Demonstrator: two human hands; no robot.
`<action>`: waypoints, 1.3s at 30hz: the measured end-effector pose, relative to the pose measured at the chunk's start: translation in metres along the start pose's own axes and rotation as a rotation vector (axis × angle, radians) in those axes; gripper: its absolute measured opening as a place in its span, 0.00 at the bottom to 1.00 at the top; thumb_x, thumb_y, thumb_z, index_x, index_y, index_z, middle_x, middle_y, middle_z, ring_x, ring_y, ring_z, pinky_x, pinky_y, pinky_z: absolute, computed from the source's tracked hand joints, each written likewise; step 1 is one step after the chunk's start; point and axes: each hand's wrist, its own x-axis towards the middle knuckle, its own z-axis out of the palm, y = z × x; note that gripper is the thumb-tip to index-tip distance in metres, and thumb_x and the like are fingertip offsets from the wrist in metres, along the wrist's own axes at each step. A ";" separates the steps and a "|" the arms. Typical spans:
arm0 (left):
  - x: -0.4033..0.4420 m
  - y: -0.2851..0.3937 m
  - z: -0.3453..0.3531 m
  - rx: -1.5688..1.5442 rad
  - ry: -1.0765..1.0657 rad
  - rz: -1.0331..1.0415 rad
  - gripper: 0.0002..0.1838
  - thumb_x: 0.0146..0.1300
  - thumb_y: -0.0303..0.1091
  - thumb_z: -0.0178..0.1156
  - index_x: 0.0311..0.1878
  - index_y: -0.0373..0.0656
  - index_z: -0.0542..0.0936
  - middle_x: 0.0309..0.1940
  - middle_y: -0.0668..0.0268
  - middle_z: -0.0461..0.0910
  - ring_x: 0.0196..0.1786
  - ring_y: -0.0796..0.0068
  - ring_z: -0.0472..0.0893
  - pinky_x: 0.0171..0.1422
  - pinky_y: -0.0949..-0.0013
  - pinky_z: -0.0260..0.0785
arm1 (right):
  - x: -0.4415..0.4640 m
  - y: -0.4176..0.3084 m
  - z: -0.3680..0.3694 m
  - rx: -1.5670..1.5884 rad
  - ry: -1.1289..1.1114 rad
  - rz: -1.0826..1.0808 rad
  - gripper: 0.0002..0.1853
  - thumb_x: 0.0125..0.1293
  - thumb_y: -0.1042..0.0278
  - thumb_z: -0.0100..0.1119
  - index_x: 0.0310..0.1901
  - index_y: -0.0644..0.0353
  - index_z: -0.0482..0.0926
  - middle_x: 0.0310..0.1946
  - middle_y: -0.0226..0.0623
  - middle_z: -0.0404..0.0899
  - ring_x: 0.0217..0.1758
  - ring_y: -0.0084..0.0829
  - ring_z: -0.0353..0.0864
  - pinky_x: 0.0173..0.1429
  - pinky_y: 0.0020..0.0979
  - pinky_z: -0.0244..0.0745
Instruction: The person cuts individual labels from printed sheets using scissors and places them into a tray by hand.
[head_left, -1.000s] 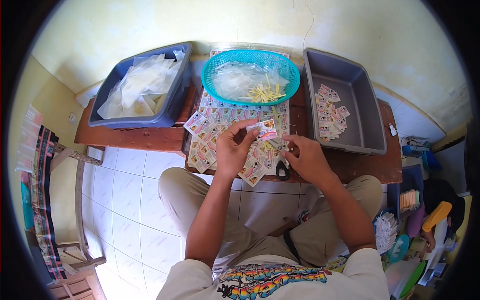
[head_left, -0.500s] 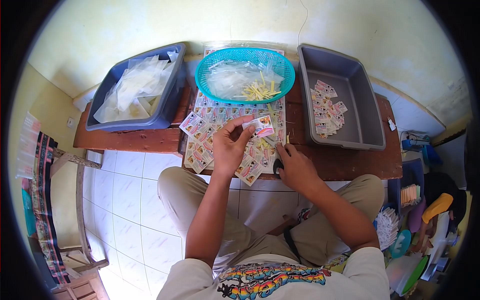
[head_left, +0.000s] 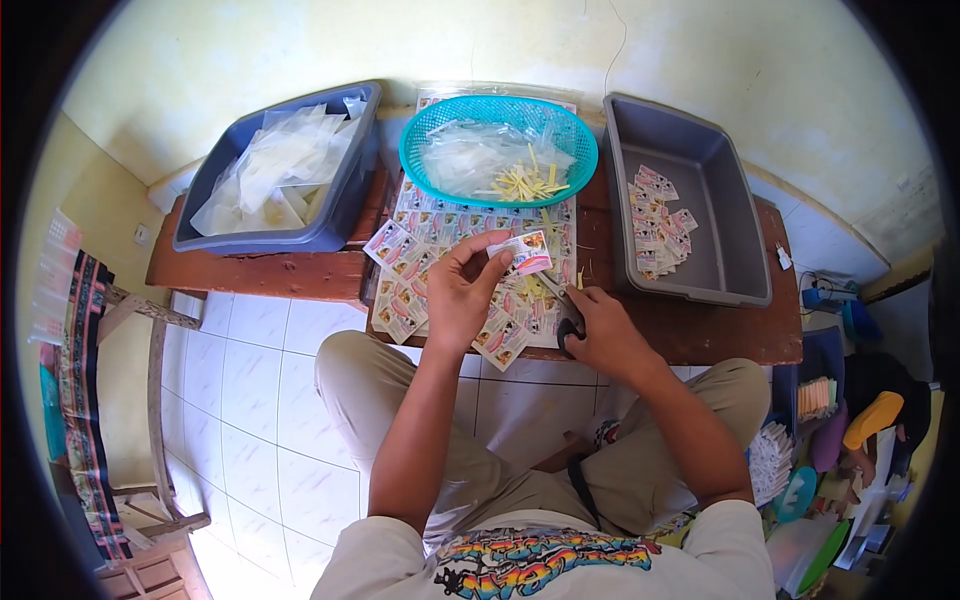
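A small printed label [head_left: 529, 254] is pinched between the thumb and fingers of my left hand [head_left: 470, 287]. My right hand [head_left: 604, 335] grips black-handled scissors [head_left: 571, 327], whose blades point up and left, just below the label. Whether the blades touch the label I cannot tell. Loose printed labels [head_left: 404, 296] lie scattered under and left of my left hand, on top of a larger printed sheet [head_left: 440, 212]. Thin yellowish trimmings lie below the scissors' tips.
A turquoise basket [head_left: 408, 165] holds clear plastic and yellowish strips. A grey tub [head_left: 345, 190] at left holds translucent bags; another grey tub [head_left: 722, 225] at right holds cut labels. All stand on a low wooden table [head_left: 690, 335]. Another person [head_left: 880, 410] is at far right.
My right hand and the scissors have turned slightly, and the blades now show more plainly beneath the label. My left hand still holds the label in nearly the same place. The view has shifted slightly.
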 end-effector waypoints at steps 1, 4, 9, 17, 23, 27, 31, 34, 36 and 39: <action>0.000 0.001 0.000 -0.020 -0.002 0.002 0.16 0.73 0.21 0.68 0.62 0.32 0.85 0.44 0.65 0.88 0.44 0.85 0.83 0.51 0.77 0.76 | 0.000 0.003 -0.001 0.056 -0.009 -0.012 0.41 0.57 0.71 0.69 0.75 0.67 0.71 0.55 0.56 0.79 0.53 0.56 0.83 0.59 0.47 0.81; 0.000 0.000 0.002 -0.026 0.027 0.032 0.14 0.73 0.21 0.69 0.60 0.33 0.86 0.34 0.75 0.82 0.33 0.92 0.72 0.36 0.82 0.63 | 0.000 0.003 -0.011 0.090 -0.076 -0.039 0.43 0.56 0.70 0.70 0.77 0.67 0.70 0.52 0.58 0.80 0.53 0.57 0.84 0.60 0.48 0.80; 0.000 0.005 0.002 -0.027 0.038 0.015 0.15 0.73 0.22 0.68 0.61 0.33 0.85 0.39 0.70 0.86 0.39 0.88 0.79 0.45 0.80 0.71 | -0.005 0.003 -0.013 0.137 -0.062 -0.012 0.45 0.56 0.65 0.77 0.77 0.63 0.71 0.47 0.51 0.81 0.47 0.50 0.83 0.56 0.43 0.79; 0.002 0.006 0.004 -0.068 0.062 0.004 0.15 0.74 0.23 0.68 0.62 0.34 0.85 0.43 0.67 0.88 0.45 0.85 0.83 0.52 0.76 0.77 | -0.017 -0.014 -0.031 0.545 -0.078 0.016 0.50 0.60 0.57 0.84 0.82 0.58 0.67 0.49 0.35 0.78 0.46 0.26 0.80 0.54 0.29 0.76; 0.005 0.010 0.007 -0.112 0.111 0.029 0.14 0.74 0.23 0.69 0.60 0.31 0.85 0.39 0.68 0.87 0.40 0.88 0.80 0.46 0.79 0.74 | -0.023 -0.016 -0.039 1.072 -0.187 -0.059 0.52 0.66 0.66 0.80 0.86 0.58 0.57 0.63 0.34 0.73 0.51 0.22 0.77 0.60 0.25 0.76; 0.006 0.007 0.005 -0.092 0.109 0.030 0.14 0.73 0.23 0.69 0.59 0.32 0.85 0.41 0.67 0.88 0.41 0.87 0.81 0.47 0.79 0.75 | -0.024 -0.017 -0.040 1.125 -0.220 -0.051 0.51 0.67 0.66 0.79 0.86 0.57 0.57 0.62 0.37 0.73 0.50 0.22 0.77 0.58 0.26 0.78; 0.006 0.006 0.007 -0.084 0.097 0.030 0.15 0.73 0.23 0.69 0.60 0.32 0.85 0.41 0.67 0.88 0.42 0.87 0.82 0.48 0.78 0.76 | -0.024 -0.021 -0.039 1.145 -0.199 -0.060 0.50 0.67 0.67 0.78 0.86 0.57 0.57 0.62 0.38 0.74 0.50 0.22 0.77 0.55 0.26 0.79; 0.006 0.005 0.008 -0.098 0.085 0.035 0.15 0.73 0.23 0.69 0.60 0.32 0.85 0.41 0.66 0.88 0.42 0.86 0.82 0.48 0.78 0.76 | -0.024 -0.026 -0.041 1.135 -0.196 -0.070 0.50 0.67 0.68 0.78 0.86 0.57 0.58 0.62 0.38 0.74 0.50 0.21 0.77 0.56 0.25 0.80; 0.006 0.006 0.007 -0.095 0.072 0.025 0.15 0.74 0.23 0.69 0.61 0.32 0.85 0.43 0.65 0.88 0.44 0.85 0.83 0.51 0.77 0.78 | -0.023 -0.025 -0.040 1.123 -0.189 -0.077 0.50 0.67 0.69 0.79 0.86 0.57 0.58 0.62 0.38 0.74 0.50 0.21 0.77 0.56 0.25 0.80; 0.006 0.007 0.008 -0.104 0.057 0.016 0.16 0.74 0.22 0.68 0.63 0.33 0.85 0.44 0.64 0.89 0.46 0.83 0.84 0.54 0.75 0.79 | -0.021 -0.023 -0.038 1.095 -0.170 -0.083 0.50 0.66 0.70 0.79 0.86 0.57 0.58 0.63 0.37 0.75 0.51 0.20 0.77 0.57 0.25 0.80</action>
